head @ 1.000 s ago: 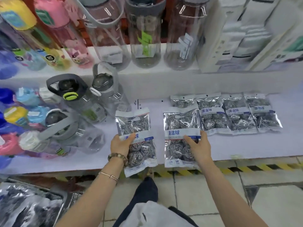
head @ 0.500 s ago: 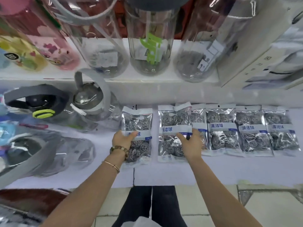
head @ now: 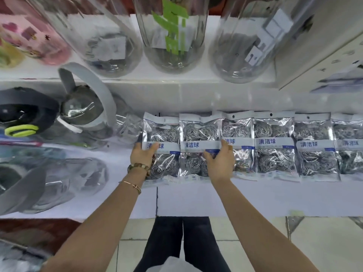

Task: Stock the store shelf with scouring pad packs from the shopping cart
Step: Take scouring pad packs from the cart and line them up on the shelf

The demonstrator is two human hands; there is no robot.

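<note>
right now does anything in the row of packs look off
Only the second pack, in the right hand: its right edge overlaps the third pack, while the other packs lie side by side.

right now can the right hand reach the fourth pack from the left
Probably yes: the fourth pack lies uncovered just right of the right hand, only the flat third pack between, though that hand holds the second pack.
</note>
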